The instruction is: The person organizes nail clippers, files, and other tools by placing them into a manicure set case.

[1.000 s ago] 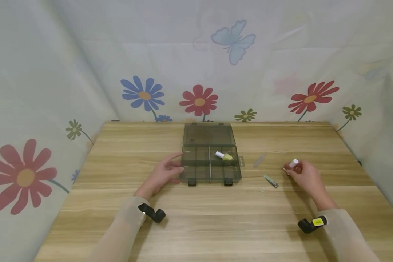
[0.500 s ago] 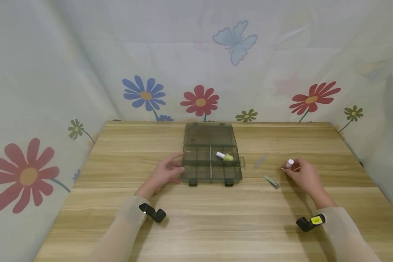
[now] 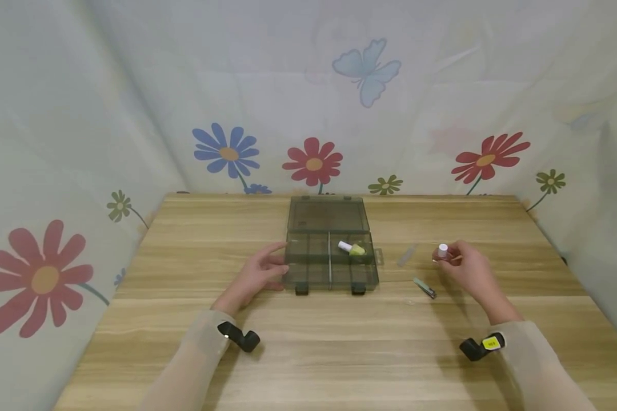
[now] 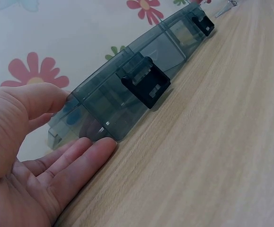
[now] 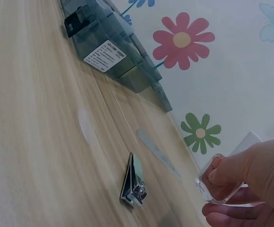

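Note:
My right hand (image 3: pixel 470 271) pinches a nail polish bottle with a white cap (image 3: pixel 443 250) above the right side of the table. In the right wrist view, thumb and fingers hold its clear glass body (image 5: pixel 204 182). My left hand (image 3: pixel 254 275) touches the left side of a dark translucent divided box (image 3: pixel 308 275), whose lid (image 3: pixel 329 215) lies folded back. In the left wrist view, the thumb (image 4: pixel 44 98) is at the rim and fairly straight fingers (image 4: pixel 87 163) lie against the wall. A yellow-green nail polish bottle (image 3: pixel 357 249) lies in the right compartment.
Between box and right hand lie a nail clipper (image 3: pixel 424 287) and a thin translucent strip like a nail file (image 3: pixel 407 255). A small clear piece (image 3: pixel 409 302) rests nearer the front. Behind the wooden table (image 3: pixel 339 354) hangs a flowered curtain (image 3: pixel 267 74).
My right hand has moved left with the white-capped nail polish bottle, toward the box. The left hand stays at the box's left side.

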{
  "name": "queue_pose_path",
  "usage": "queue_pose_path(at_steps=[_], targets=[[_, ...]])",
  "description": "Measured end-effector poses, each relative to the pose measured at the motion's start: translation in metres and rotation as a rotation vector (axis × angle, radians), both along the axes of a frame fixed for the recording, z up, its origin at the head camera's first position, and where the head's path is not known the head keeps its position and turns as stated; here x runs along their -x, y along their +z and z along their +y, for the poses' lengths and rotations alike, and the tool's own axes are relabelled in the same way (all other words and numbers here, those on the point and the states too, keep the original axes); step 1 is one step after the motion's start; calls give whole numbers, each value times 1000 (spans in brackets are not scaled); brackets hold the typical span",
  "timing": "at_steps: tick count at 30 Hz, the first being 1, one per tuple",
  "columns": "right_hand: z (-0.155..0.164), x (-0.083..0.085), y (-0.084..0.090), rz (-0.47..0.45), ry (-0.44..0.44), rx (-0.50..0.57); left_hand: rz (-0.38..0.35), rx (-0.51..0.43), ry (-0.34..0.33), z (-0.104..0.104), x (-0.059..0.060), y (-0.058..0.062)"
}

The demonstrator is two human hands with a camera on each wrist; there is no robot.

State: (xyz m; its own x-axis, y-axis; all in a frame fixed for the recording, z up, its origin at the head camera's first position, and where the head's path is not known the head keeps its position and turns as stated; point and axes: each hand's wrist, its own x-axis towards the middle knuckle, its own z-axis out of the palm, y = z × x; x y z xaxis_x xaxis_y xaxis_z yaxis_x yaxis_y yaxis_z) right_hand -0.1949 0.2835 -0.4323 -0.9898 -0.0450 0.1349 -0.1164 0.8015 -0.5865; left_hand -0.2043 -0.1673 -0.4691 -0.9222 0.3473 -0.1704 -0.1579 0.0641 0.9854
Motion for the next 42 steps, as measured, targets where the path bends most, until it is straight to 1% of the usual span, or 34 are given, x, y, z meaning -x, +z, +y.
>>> queue_pose_path(at_steps=[3, 9, 13, 16, 23, 30, 33, 36, 42], targets=[[-3, 2, 0, 10, 17, 2, -6, 4, 3, 0, -1, -1], [-11, 8, 2, 78, 39, -9, -2, 4, 9, -1, -2, -2], [-17, 12, 4, 103, 67, 3, -4, 7, 10, -1, -2, -3], [-23, 15, 5, 106, 85, 14, -6, 10, 13, -1, -3, -3], [-37, 21, 9, 80, 108, 43, -5, 8, 18, -1, -4, 0], [-54, 30, 12, 119, 146, 38, 25, 6, 71, -3, 4, -24], [-60, 32, 13, 122, 164, 47, 39, 4, 76, -1, 4, -24], [-67, 34, 15, 102, 175, 48, 44, 2, 78, 0, 5, -23], [-81, 37, 18, 93, 195, 30, 19, 15, 72, 0, 6, -22]])
